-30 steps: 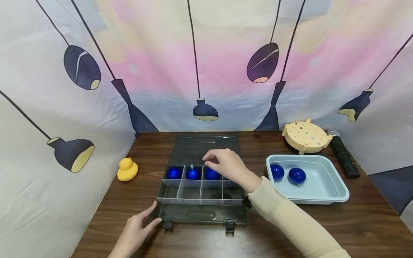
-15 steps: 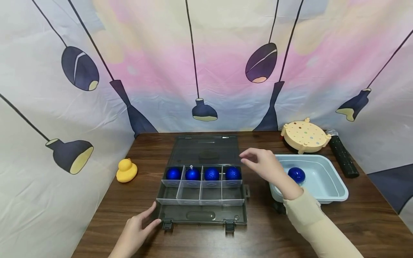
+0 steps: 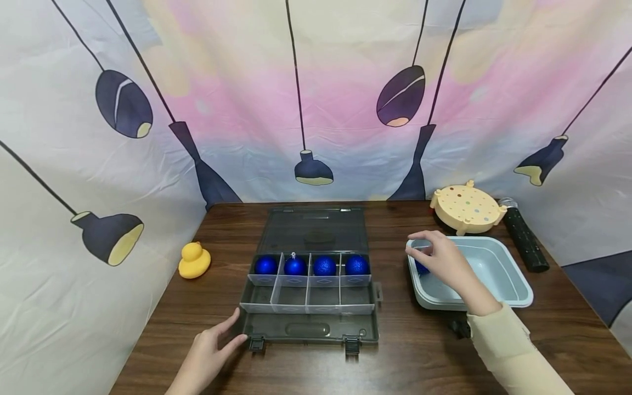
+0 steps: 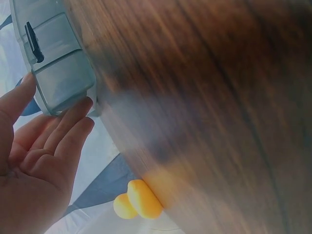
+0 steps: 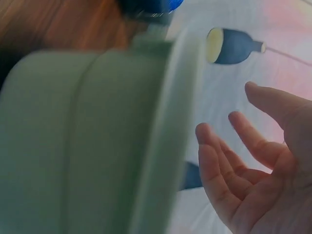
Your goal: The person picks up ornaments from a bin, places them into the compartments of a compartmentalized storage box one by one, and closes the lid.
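In the head view, a grey see-through compartment box [image 3: 316, 308] lies with its lid [image 3: 316, 230] folded back. Its back row holds several blue Christmas baubles [image 3: 325, 266], one per compartment. My left hand [image 3: 207, 348] touches the box's front left corner, thumb and fingers fairly straight. My right hand [image 3: 441, 260] hovers over the left side of a pale blue tray [image 3: 523, 296], fingers loosely bent and holding nothing. Below it a blue bauble [image 3: 421, 267] shows partly; the hand hides the rest. In the right wrist view, the fingers [image 5: 214, 165] are apart from the tray wall.
A yellow rubber duck [image 3: 194, 260] sits left of the box. Behind the tray stand a cream round spotted toy [image 3: 468, 209] and a black microphone [image 3: 525, 238]. A patterned cloth [image 3: 316, 99] hangs along the table's back edge.
My right hand has moved from above the box rightward to the tray, uncovering the baubles in the back row's right compartments. The left hand stays at the box corner.
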Demonstrator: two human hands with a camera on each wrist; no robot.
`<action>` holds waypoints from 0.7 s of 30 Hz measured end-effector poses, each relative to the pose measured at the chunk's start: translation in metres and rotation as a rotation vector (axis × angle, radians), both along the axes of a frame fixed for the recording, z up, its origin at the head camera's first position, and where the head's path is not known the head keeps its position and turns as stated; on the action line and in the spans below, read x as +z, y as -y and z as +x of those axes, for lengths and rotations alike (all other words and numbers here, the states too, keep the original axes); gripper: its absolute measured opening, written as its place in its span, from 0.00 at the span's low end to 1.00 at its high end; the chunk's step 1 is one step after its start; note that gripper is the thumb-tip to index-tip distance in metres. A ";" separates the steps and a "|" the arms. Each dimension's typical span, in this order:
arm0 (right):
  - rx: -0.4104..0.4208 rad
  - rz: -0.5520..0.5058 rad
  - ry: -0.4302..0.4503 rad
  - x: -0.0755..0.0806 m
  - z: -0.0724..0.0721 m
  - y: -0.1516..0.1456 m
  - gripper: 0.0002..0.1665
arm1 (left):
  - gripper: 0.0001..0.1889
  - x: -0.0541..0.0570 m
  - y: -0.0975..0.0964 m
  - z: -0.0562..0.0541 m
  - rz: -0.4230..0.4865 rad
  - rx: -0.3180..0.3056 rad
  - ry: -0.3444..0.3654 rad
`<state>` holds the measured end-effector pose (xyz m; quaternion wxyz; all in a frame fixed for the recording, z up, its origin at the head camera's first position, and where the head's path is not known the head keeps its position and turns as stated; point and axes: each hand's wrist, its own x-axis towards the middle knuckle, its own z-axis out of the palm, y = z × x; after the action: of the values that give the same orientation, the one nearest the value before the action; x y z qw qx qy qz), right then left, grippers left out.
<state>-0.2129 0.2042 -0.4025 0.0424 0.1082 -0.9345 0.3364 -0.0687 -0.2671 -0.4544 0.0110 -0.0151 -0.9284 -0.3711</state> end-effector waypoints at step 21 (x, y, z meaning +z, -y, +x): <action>-0.029 0.273 0.135 -0.040 -0.007 -0.020 0.35 | 0.27 -0.002 0.000 0.000 -0.006 0.000 -0.029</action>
<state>-0.2194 0.2241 -0.4426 -0.0310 0.0766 -0.9737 0.2123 -0.0682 -0.2668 -0.4560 0.0245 -0.0203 -0.9292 -0.3681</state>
